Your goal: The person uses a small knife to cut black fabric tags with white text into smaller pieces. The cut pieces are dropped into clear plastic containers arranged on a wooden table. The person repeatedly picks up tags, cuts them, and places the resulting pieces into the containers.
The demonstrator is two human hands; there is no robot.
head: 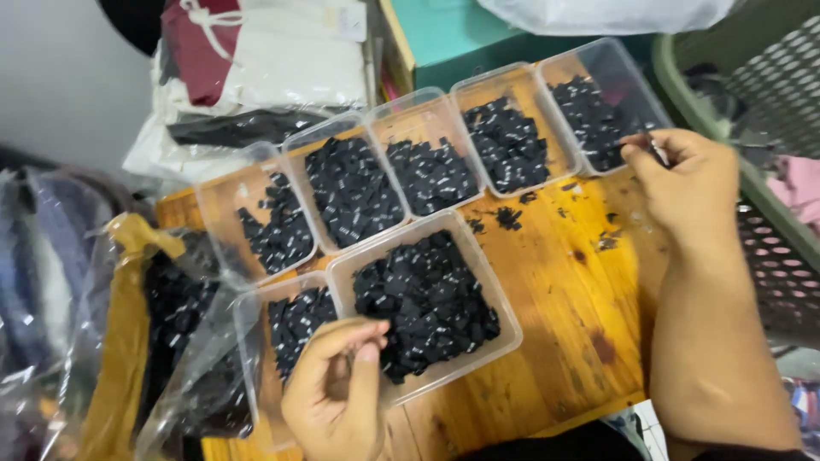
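Several clear plastic tubs of small black pieces stand on a wooden table [564, 299]. My left hand [337, 393] hovers at the near edge of the largest tub [504, 324], fingers pinched together over its black pieces [423, 299]; whether a piece sits between them I cannot tell. My right hand [688, 183] reaches toward the far-right tub [636, 72] and pinches a small dark piece [656, 149] at its near corner. A row of tubs [427, 107] runs along the back of the table.
A clear plastic bag [184, 341] with more black pieces and a mustard cloth strip lies at the left. Folded garments [282, 68] and a teal box [444, 34] sit behind the tubs. A green mesh basket [769, 128] stands at the right. Loose black pieces [508, 218] dot the wood.
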